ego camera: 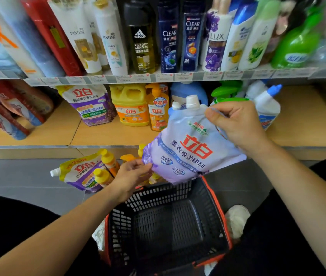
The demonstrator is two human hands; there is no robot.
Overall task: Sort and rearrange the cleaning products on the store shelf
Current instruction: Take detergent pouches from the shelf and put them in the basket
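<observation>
Through the head camera, we hold a lavender softener refill pouch (190,148) in the air just above the far rim of the black shopping basket (170,194). Our right hand (235,124) grips its top corner beside the white spout, fingers curled into the film. Our left hand (132,176) pinches its lower left corner.

Beyond the basket's far left corner, on the grey tiled floor (28,176), lie a purple detergent pouch (78,172) and several yellow-capped orange bottles (108,162), partly hidden by the left hand.

Farther beyond the basket, the wooden lower shelf (38,134) carries a standing purple pouch (90,104), a yellow jug (130,106), an orange pump bottle (157,112), a blue bottle (188,90), green spray bottles (225,90) and a white blue-capped bottle (265,104). The held pouch covers part of the blue bottle. Higher still, shampoo bottles (190,36) crowd the upper shelf (138,78). A white shoe (237,218) rests just right of the basket.
</observation>
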